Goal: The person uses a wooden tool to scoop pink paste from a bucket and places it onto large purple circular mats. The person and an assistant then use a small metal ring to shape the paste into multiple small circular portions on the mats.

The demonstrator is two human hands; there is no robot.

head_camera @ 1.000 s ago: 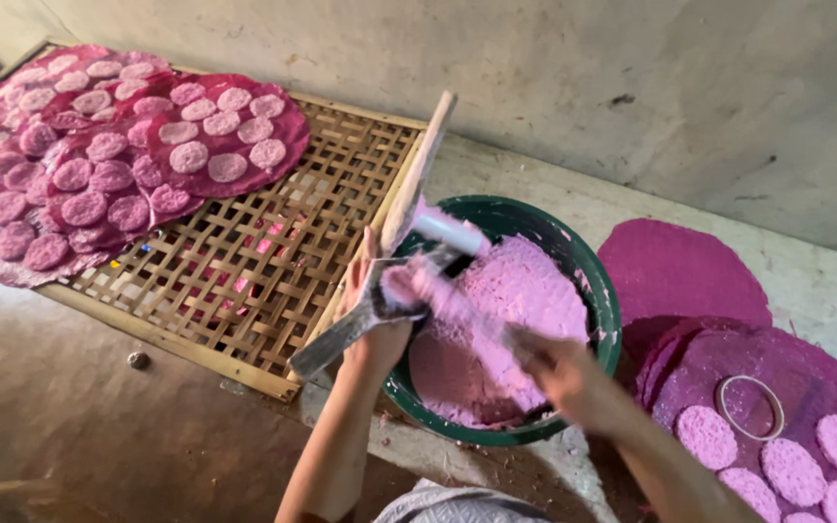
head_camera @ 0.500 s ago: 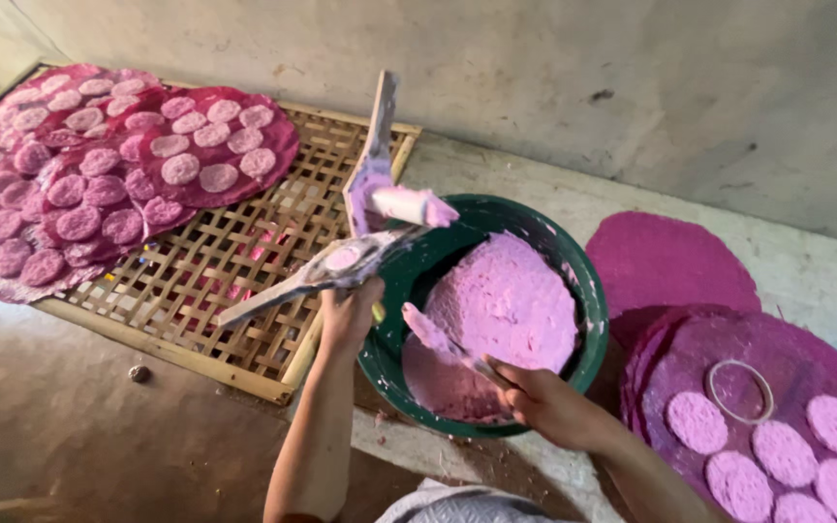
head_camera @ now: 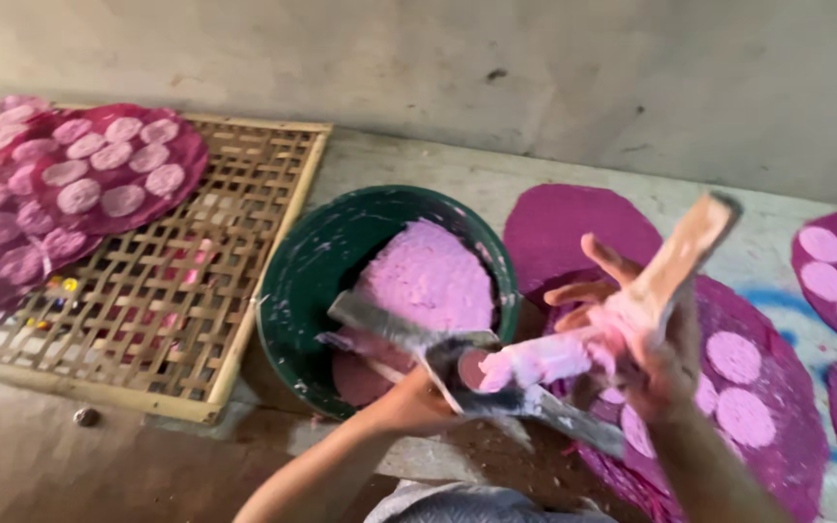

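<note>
Concrete floor under all: left hand (head_camera: pixel 409 402) fingers clenched on a metal scraper (head_camera: pixel 457 373); right hand (head_camera: pixel 646 339) grips a wooden roller (head_camera: pixel 622 310) smeared with pink dough, just right of the green basin (head_camera: pixel 288 291); bamboo rack (head_camera: pixel 176 320) far left.

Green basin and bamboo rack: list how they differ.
The green basin is round and deep; the bamboo rack is flat, rectangular, open lattice. The basin holds one pink dough mass; the rack carries magenta sheets dotted with pale pink discs. Both sit by the wall.
</note>
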